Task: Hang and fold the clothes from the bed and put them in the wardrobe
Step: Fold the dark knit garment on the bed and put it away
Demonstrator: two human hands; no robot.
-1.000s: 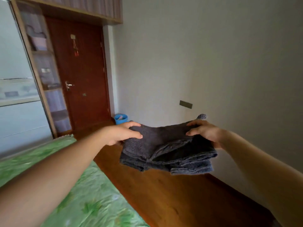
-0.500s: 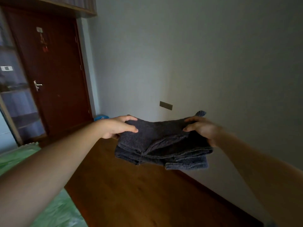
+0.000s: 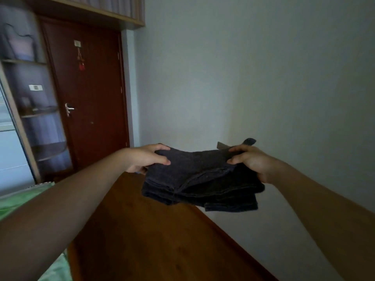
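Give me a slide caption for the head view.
Left hand and right hand hold a folded dark garment above the wooden floor, closed door beyond, green bed lower left.

Folded garment (image 3: pixel 198 179) held in mid-air at centre, above the floor (image 3: pixel 152 240). Left hand (image 3: pixel 146 157) grips its left edge, right hand (image 3: pixel 251 163) its right edge. Wall (image 3: pixel 263 78) fills the right side, behind the garment. Bed (image 3: pixel 18 199) at lower left; the floor strip runs between bed and wall. Door (image 3: pixel 91 94) stands at the far end of the floor, left of the wall. Shelf unit (image 3: pixel 34 110) just left of the door. Overhead cabinet (image 3: pixel 105 9) above the door.
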